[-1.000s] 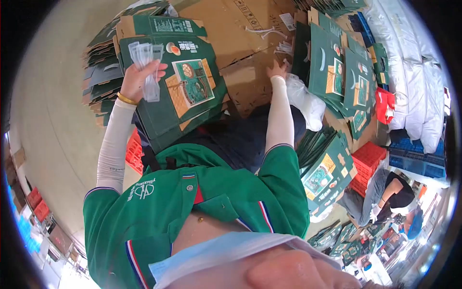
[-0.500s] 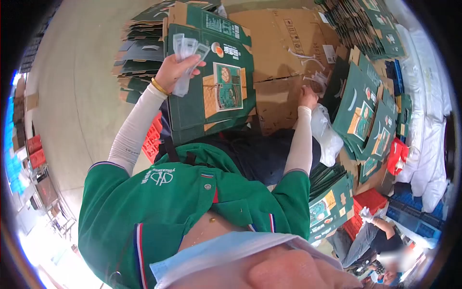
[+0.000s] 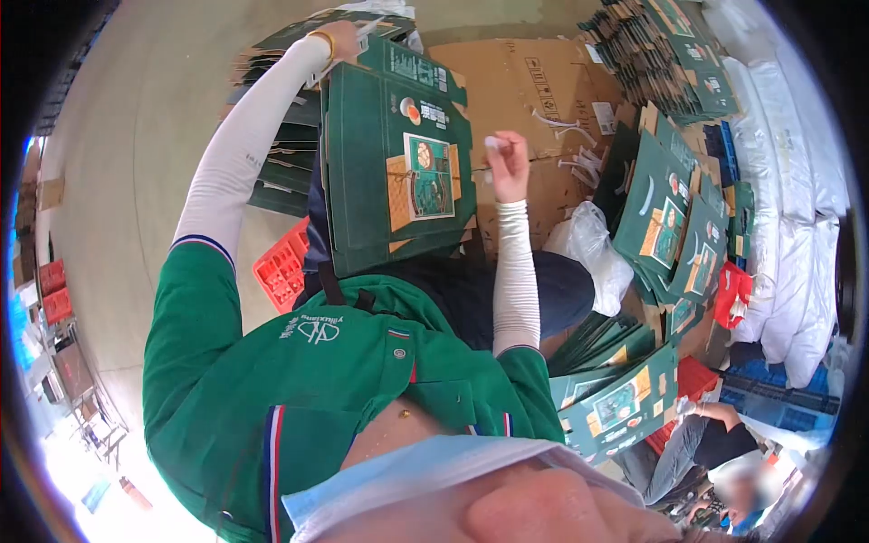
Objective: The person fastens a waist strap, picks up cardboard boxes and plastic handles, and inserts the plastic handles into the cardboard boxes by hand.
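Observation:
My left hand [image 3: 340, 42] is closed at the far left corner of a flat green printed carton [image 3: 362, 181]. Clear plastic strips [image 3: 365, 40] stick out from its fingers, partly hidden by the hand. The carton lies across my lap with its printed picture facing up. My right hand [image 3: 510, 169] is raised just right of the carton, fingers pinched on a small white plastic handle [image 3: 491, 143], of which only the ends show. Loose white handles [image 3: 584, 166] lie on a large brown cardboard box [image 3: 507, 86] beyond that hand.
Stacked green cartons stand at the left [image 3: 285, 163], far right [image 3: 665, 68] and near right [image 3: 620, 398]. A clear plastic bag [image 3: 597, 253] sits beside my right leg. A red crate [image 3: 282, 267] is on the floor at left. Another person [image 3: 697, 452] sits at lower right.
My left hand has moved forward from above the carton to its far corner. My right hand has left the pile of handles and come left toward the carton with a white handle.

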Motion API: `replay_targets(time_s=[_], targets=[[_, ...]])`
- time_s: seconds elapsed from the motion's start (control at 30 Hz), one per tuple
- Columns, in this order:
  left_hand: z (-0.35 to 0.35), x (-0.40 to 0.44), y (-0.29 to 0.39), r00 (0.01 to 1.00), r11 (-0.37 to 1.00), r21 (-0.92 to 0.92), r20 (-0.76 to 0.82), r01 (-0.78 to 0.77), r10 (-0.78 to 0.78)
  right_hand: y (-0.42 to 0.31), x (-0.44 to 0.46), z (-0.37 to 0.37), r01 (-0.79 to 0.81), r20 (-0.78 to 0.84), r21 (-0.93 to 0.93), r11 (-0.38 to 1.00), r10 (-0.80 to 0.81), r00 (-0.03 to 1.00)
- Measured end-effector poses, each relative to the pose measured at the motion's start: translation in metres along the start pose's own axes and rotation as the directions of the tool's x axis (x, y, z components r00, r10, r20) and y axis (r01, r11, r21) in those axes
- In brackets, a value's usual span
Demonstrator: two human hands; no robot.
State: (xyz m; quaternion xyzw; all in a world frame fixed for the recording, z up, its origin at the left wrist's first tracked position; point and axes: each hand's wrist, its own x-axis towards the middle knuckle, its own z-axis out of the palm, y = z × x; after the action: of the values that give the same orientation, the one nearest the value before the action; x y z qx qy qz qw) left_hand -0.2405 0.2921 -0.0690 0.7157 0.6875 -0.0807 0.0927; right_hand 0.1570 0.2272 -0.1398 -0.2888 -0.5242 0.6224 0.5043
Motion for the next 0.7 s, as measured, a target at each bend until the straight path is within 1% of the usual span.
replay_targets(time_s=[0.03,0.07,0.1,0.13,0.17,0.2,0.23,0.27,0.3,0.33,0.4,0.43,0.47,0.5,0.53,0.57,0.6,0.67,0.7], targets=[[-0.034,-0.009,0.031,0.958,0.927,0.263,0.18,-0.267,0.225,-0.006,-0.002,0.007,-0.066,0.039,0.056,0.996,0.064,0.997],[-0.045,-0.018,0.042,0.957,0.927,0.258,0.173,-0.271,0.232,-0.01,-0.004,0.012,-0.062,0.037,0.046,0.997,0.061,0.997],[-0.051,-0.026,0.05,0.962,0.996,-0.085,0.27,-0.027,0.049,-0.012,-0.007,0.015,-0.067,0.058,0.081,0.995,0.062,0.996],[-0.058,-0.035,0.057,0.904,0.888,-0.38,0.419,0.257,-0.083,-0.015,-0.01,0.019,-0.071,0.078,0.117,0.991,0.062,0.995],[-0.073,-0.046,0.064,0.917,0.894,-0.423,0.397,0.149,0.035,-0.02,-0.012,0.025,-0.075,0.071,0.104,0.992,0.067,0.995],[-0.071,-0.057,0.073,0.919,0.897,-0.42,0.393,0.139,0.042,-0.022,-0.011,0.03,-0.067,0.064,0.102,0.992,0.061,0.996],[-0.067,-0.066,0.084,0.971,0.652,-0.754,0.204,0.077,0.121,-0.024,-0.009,0.035,-0.063,0.076,0.142,0.988,0.052,0.996],[-0.066,-0.073,0.094,0.993,0.298,-0.954,-0.001,-0.037,0.119,-0.033,-0.007,0.042,-0.061,0.09,0.18,0.982,0.045,0.995],[-0.067,-0.076,0.104,0.989,0.302,-0.95,-0.045,-0.086,0.139,-0.041,-0.005,0.051,-0.048,0.045,0.184,0.982,0.041,0.998],[-0.066,-0.076,0.112,0.988,0.298,-0.95,-0.046,-0.089,0.15,-0.038,-0.001,0.053,-0.045,0.036,0.178,0.983,0.04,0.999],[-0.061,-0.078,0.133,0.985,0.234,-0.971,0.003,-0.038,0.172,-0.031,0.011,0.054,0.089,0.071,0.154,0.984,-0.101,0.992],[-0.078,-0.098,0.164,1.0,0.444,-0.896,0.0,-0.012,0.028,-0.043,0.011,0.063,0.051,0.008,0.14,0.989,-0.053,0.999],[-0.083,-0.115,0.197,0.991,0.499,-0.866,-0.041,0.028,-0.127,-0.042,0.011,0.065,0.051,-0.001,0.131,0.99,-0.051,0.999],[-0.056,-0.108,0.199,0.972,0.663,-0.745,-0.202,-0.072,-0.121,-0.038,0.015,0.065,0.07,0.027,0.07,0.995,-0.072,0.997],[-0.028,-0.102,0.199,0.931,0.8,-0.582,-0.355,-0.148,-0.086,-0.037,0.015,0.064,0.088,0.059,0.011,0.996,-0.089,0.994],[-0.027,-0.108,0.201,0.927,0.769,-0.624,-0.355,-0.141,-0.118,-0.039,0.013,0.062,0.067,0.055,-0.048,0.997,-0.064,0.996],[-0.027,-0.11,0.199,0.929,0.77,-0.622,-0.351,-0.14,-0.115,-0.041,0.01,0.062,0.065,0.05,-0.045,0.997,-0.063,0.997],[-0.027,-0.12,0.192,0.969,0.74,-0.664,-0.236,-0.108,-0.07,-0.052,-0.002,0.067,0.208,0.132,-0.267,0.941,-0.178,0.975],[-0.028,-0.127,0.191,0.985,0.759,-0.648,-0.163,-0.063,-0.057,-0.055,-0.008,0.069,0.206,0.129,-0.264,0.942,-0.177,0.976]])
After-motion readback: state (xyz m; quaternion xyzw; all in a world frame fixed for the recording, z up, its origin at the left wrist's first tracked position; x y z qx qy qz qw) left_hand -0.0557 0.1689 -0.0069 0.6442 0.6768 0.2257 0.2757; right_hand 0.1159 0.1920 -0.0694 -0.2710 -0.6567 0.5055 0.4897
